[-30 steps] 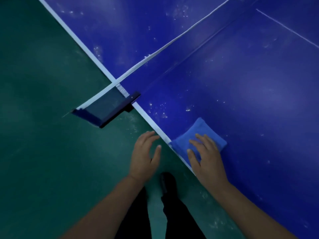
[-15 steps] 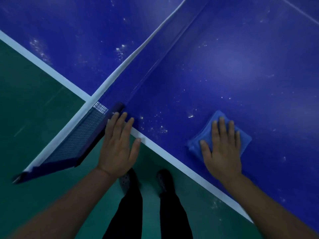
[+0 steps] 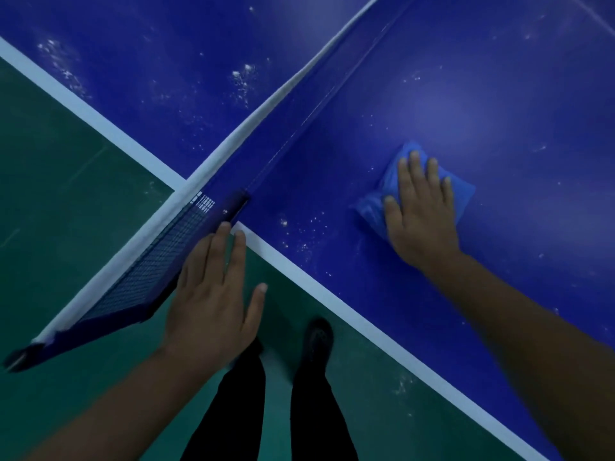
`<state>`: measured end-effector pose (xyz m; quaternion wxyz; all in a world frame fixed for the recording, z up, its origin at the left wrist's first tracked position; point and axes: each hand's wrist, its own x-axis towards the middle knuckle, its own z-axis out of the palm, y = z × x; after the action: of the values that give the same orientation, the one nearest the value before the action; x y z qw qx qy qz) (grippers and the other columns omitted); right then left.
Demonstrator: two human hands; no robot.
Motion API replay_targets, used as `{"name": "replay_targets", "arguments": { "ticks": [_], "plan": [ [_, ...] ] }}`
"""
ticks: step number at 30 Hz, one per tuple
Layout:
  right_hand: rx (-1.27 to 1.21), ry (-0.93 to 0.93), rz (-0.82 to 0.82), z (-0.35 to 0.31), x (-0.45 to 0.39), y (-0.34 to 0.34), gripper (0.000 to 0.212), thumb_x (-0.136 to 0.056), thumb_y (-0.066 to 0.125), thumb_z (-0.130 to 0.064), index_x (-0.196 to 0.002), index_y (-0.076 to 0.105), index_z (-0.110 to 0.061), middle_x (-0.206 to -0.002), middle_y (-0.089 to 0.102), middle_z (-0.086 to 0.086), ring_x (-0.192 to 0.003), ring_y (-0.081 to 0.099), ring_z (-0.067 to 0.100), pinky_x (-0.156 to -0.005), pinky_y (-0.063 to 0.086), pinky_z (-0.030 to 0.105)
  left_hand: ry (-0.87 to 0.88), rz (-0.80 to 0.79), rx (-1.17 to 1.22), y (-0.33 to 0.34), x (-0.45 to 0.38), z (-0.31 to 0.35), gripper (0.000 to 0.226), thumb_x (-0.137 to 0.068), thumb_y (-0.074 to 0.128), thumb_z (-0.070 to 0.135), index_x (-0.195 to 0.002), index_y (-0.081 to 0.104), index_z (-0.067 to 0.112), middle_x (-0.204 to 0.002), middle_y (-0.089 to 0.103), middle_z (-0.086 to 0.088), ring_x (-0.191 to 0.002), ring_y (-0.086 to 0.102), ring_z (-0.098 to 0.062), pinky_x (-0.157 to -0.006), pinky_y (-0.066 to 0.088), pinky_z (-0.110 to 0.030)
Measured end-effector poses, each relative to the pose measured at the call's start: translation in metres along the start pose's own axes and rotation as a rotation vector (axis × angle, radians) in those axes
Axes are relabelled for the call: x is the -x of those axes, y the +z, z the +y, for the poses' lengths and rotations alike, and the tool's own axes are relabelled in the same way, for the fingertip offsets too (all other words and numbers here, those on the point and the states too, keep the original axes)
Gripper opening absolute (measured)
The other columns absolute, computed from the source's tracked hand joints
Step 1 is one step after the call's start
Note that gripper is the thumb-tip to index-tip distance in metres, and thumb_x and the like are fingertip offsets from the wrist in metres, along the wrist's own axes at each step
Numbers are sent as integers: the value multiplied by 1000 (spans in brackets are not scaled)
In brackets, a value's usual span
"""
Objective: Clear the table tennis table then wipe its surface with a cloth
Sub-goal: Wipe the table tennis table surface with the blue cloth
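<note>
The right grip (image 3: 421, 214) lies flat with fingers straight and a little spread, pressing down on the folded blue cloth (image 3: 376, 201); the cloth shows past the fingertips and on the thumb side, and it rests on the blue counter (image 3: 466, 94), near the white edge line (image 3: 332, 301) and well apart from the net; the right forearm runs off toward the lower right corner. The left grip (image 3: 213, 297) is spread too, fingers straight and thumb held out to the side, holding nothing; its fingertips (image 3: 223, 229) reach up to the dark net clamp (image 3: 233, 206) at the counter's edge, though whether they touch it cannot be told. The net (image 3: 156, 264), topped with a white band, runs from the overhanging post at lower left across the counter to the upper right; white specks and smudges (image 3: 299, 231) dot the blue surface on both sides of it. Beyond the edge lies green floor (image 3: 66, 194); below, the person's dark trousers (image 3: 309, 410) and a dark shoe (image 3: 316, 337) stand on it.
</note>
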<state>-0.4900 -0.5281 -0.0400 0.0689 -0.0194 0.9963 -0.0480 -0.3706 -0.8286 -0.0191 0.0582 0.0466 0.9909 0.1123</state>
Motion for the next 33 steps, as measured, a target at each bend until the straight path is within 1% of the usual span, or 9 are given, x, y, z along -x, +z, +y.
{"name": "replay_targets", "arguments": {
  "ticks": [3,6,11,13,17,23,26,29,33],
  "plan": [
    [51,-225,-12,-50,13,13,68,-101,22,-50,-158,16,-13,-166,9,5,-153,1,28,-124,-2,47,-33,-17,10,-2,-1,1,74,-94,36,46,-152,31,-1,-155,32,-25,-137,30,-42,-111,30,-55],
    [130,-529,-96,-23,11,7,69,-100,26,-53,-157,23,-14,-165,16,5,-153,6,28,-123,6,50,-56,-34,10,-1,3,1,75,-92,36,46,-152,30,1,-154,33,-23,-135,28,-40,-108,34,-57],
    [71,-107,-26,-15,-34,-8,77,-96,14,-58,-158,16,-13,-166,10,6,-153,4,32,-122,4,52,-61,-44,11,1,11,-2,72,-94,36,45,-151,33,1,-155,32,-23,-134,31,-41,-106,36,-57],
    [64,-206,-4,-62,-7,5,74,-98,18,-56,-157,19,-11,-165,14,9,-152,9,35,-122,7,54,-61,-45,33,0,14,-3,71,-95,36,44,-151,33,0,-155,32,-23,-134,32,-41,-107,36,-56],
    [121,-733,-112,-72,40,13,67,-101,29,-54,-155,29,-15,-164,22,7,-152,13,32,-122,11,53,-48,-59,33,-3,17,-7,70,-96,37,42,-149,34,-4,-155,33,-25,-136,38,-44,-111,34,-54],
    [73,-263,-29,-71,-29,-3,73,-98,17,-57,-158,15,-15,-167,8,4,-153,2,32,-123,4,53,-13,-116,29,-6,17,-9,72,-99,35,41,-150,28,-9,-156,29,-26,-141,34,-41,-118,27,-50],
    [87,-598,-59,-115,16,17,70,-100,23,-56,-157,19,-16,-165,15,6,-153,8,32,-122,9,53,-6,-62,49,-8,16,-9,70,-99,37,39,-146,33,-12,-152,36,-29,-137,37,-41,-118,27,-47],
    [151,-925,-134,-87,35,11,66,-101,31,-55,-156,25,-18,-164,19,4,-152,11,30,-123,8,50,-8,-26,81,-13,14,-8,68,-98,38,37,-144,36,-14,-148,41,-30,-133,33,-38,-118,24,-43],
    [99,-635,-91,-70,-19,-6,68,-100,31,-52,-155,30,-13,-163,22,7,-151,15,34,-121,13,56,-22,-56,101,-18,14,-9,70,-98,35,40,-145,34,-13,-147,42,-29,-133,32,-36,-118,17,-37]
  ]
}}
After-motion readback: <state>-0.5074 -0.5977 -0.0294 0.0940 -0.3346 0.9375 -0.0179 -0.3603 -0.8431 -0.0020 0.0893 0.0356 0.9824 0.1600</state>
